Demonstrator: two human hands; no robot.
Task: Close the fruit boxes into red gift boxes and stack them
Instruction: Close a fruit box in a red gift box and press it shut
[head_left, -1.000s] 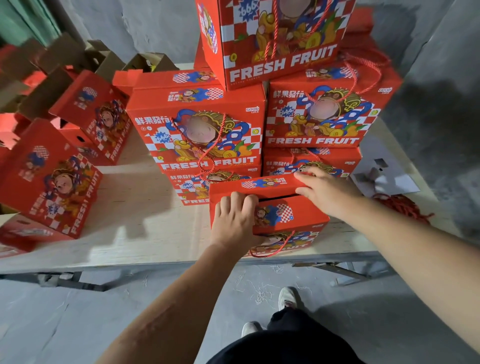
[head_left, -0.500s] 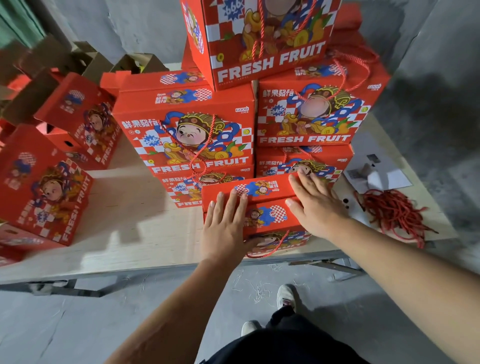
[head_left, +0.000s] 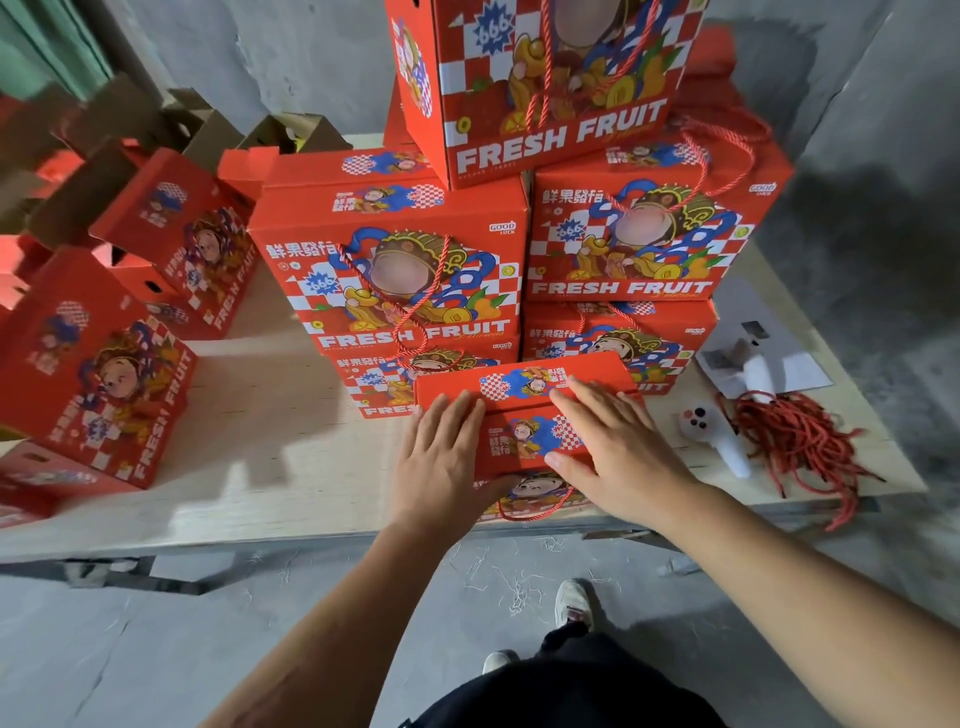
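1. A pale wooden table (head_left: 270, 467) fills the middle of the view, seen from above by a person standing at its near edge on a grey concrete floor
2. At the back of the table stands a stack of closed boxes (head_left: 410, 275), red cartons printed "FRESH FRUIT" with red cord handles, piled several high; more red boxes (head_left: 98, 389) stand at the left, some with their flaps open
3. The red gift box (head_left: 524, 415) being worked on sits at the table's near edge, just in front of the stack. Its two top flaps now lie down flat, one overlapping the other
4. A second ago the left hand was curled over the box's near edge and the right reached toward the far flap. Since then both have spread flat on the lid, so the box looks closed and probably ready to be lifted onto the stack
5. The left hand (head_left: 441, 457) rests palm down on the left of the lid, fingers straight and slightly apart, thumb against the box front, gripping nothing
6. The right hand (head_left: 618, 457) lies flat on the right of the lid, fingers extended, pressing and not grasping
7. To the right lies a bundle of red cords (head_left: 795, 441), now fully in view beside a small white object (head_left: 711, 431); earlier it was half out of frame
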